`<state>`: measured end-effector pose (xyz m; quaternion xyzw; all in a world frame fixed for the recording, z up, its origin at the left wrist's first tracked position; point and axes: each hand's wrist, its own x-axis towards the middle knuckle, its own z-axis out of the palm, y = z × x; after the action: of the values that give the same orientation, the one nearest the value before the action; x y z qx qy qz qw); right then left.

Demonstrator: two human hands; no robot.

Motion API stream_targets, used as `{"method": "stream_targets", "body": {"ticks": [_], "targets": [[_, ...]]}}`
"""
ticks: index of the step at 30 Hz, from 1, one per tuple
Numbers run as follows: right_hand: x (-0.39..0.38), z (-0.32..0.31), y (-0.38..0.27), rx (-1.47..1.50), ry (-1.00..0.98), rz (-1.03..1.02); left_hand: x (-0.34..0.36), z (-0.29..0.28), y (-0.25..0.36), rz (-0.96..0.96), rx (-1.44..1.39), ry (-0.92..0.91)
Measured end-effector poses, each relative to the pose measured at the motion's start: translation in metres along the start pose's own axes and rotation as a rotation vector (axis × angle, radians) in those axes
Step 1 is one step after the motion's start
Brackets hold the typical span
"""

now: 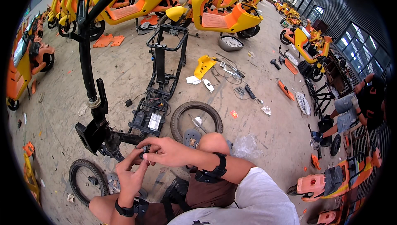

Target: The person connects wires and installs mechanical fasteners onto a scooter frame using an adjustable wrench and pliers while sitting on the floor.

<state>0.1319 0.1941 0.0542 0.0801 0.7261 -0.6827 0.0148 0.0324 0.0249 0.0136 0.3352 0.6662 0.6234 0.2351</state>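
Note:
Close in front of the scooter frame [118,140], my left hand [130,172] and my right hand [164,150] meet with bent fingers. Between their fingertips is a small dark round part [144,152], mostly covered, so its kind does not show. The black frame stands beyond my hands, with its upright steering column [85,55] rising on the left. A box with a pale label [154,121] and loose wires sits in the frame's low middle. A black loop-shaped rack [167,43] tops its far end.
One loose wheel [79,183] lies by my left foot, and a tyre [175,117] lies beyond my right foot. Yellow panel [204,66], cables and tools litter the floor. Yellow-orange scooters [225,18] line the back. A person [357,105] crouches at the right.

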Motion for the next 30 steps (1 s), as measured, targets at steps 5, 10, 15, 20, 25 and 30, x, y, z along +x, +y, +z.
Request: {"method": "stream_targets", "body": {"ticks": [5, 10, 15, 20, 25, 30], "targets": [[0.0, 0.0, -0.002, -0.013, -0.002, 0.004, 0.0, 0.001, 0.001, -0.013, 0.011, -0.013], [0.002, 0.001, 0.01, -0.001, 0.006, -0.021, 0.0, 0.001, 0.006, -0.023, 0.017, -0.033], [0.003, 0.002, 0.012, 0.016, 0.004, -0.021, 0.001, 0.002, 0.007, 0.017, 0.044, -0.045], [0.001, 0.002, 0.001, 0.006, -0.001, 0.001, 0.0, 0.002, 0.008, -0.002, 0.041, -0.059], [0.0, 0.0, 0.001, -0.032, 0.007, -0.005, 0.001, 0.003, 0.007, -0.004, 0.049, -0.074], [0.0, 0.0, 0.007, -0.051, 0.035, 0.004, 0.001, 0.004, 0.007, -0.006, 0.031, -0.064]]}}
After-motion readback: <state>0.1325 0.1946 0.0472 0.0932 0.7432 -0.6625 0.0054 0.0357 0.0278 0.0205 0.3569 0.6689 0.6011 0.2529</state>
